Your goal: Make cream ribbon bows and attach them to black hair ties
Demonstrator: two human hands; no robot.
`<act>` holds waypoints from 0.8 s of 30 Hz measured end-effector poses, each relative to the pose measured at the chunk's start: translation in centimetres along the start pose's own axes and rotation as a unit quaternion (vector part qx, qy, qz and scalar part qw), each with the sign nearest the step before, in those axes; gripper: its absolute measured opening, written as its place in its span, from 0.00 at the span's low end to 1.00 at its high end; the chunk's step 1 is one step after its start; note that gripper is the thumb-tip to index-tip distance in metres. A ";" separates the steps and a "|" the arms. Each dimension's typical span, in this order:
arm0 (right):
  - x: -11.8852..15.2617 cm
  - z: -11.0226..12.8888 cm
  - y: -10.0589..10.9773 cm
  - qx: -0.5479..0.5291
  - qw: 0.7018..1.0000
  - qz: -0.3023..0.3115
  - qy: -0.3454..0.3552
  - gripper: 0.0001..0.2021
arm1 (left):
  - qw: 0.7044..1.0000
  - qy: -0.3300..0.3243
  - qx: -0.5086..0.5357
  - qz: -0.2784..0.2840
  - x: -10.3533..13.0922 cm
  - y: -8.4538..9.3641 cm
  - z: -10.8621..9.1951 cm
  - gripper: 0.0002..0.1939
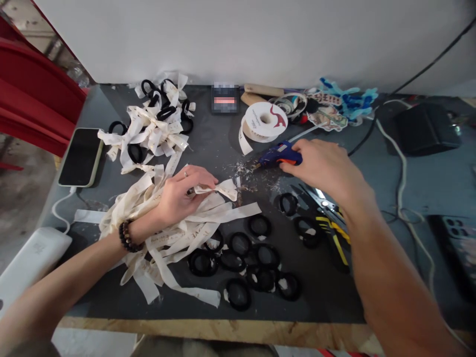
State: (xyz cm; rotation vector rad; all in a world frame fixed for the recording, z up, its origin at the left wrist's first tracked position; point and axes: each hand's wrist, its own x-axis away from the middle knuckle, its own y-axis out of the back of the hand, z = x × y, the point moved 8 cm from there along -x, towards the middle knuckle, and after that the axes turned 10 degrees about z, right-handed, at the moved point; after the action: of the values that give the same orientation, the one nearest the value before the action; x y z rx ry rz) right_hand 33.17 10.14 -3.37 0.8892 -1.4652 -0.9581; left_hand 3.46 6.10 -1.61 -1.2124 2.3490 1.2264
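Left grip (pixel 186 192): ribbon (pixel 227 189); right grip (pixel 325 166): glue gun (pixel 275 153) (blue)

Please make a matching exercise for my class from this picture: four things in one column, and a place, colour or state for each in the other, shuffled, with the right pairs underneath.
Things
1. glue gun
2. bead bracelet
3. ribbon spool
4. pale-edged phone

Places, colours, states
A. worn around the left wrist
B. joined to a white cable
C. white, with a dark red design
D. blue, held in the right hand

Right pairs: 1-D, 2-A, 3-C, 4-B
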 end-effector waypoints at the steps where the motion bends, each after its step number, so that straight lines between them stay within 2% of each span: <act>1: 0.0 0.0 0.0 0.004 1.000 0.011 -0.007 0.23 | 1.000 -0.004 -0.003 0.000 0.0 0.0 0.0 0.07; 7: 0.9 -0.4 0.4 0.012 0.999 0.025 -0.031 0.22 | 0.998 -0.040 -0.058 0.002 0.2 -0.3 -0.3 0.12; 11: 2.4 -0.7 1.8 -0.040 0.999 0.014 -0.030 0.19 | 0.990 -0.082 -0.113 -0.017 0.4 -0.4 -1.1 0.15; 16: 4.6 0.6 4.5 -0.126 0.991 -0.046 -0.012 0.17 | 0.984 -0.100 -0.150 -0.008 1.1 -0.5 -1.5 0.18; 20: 6.1 2.3 5.4 -0.147 0.987 -0.065 -0.009 0.17 | 0.980 -0.111 -0.162 -0.026 1.4 -0.2 -1.7 0.16; 24: 7.6 3.9 6.2 -0.143 0.981 -0.128 0.018 0.16 | 0.981 -0.094 -0.164 -0.048 1.3 0.1 -1.5 0.14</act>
State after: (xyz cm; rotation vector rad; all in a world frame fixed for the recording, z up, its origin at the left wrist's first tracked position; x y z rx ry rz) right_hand 28.43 5.87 5.07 0.8890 -1.1628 -1.3001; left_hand 2.77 4.20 -1.29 -1.2243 1.9849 1.6620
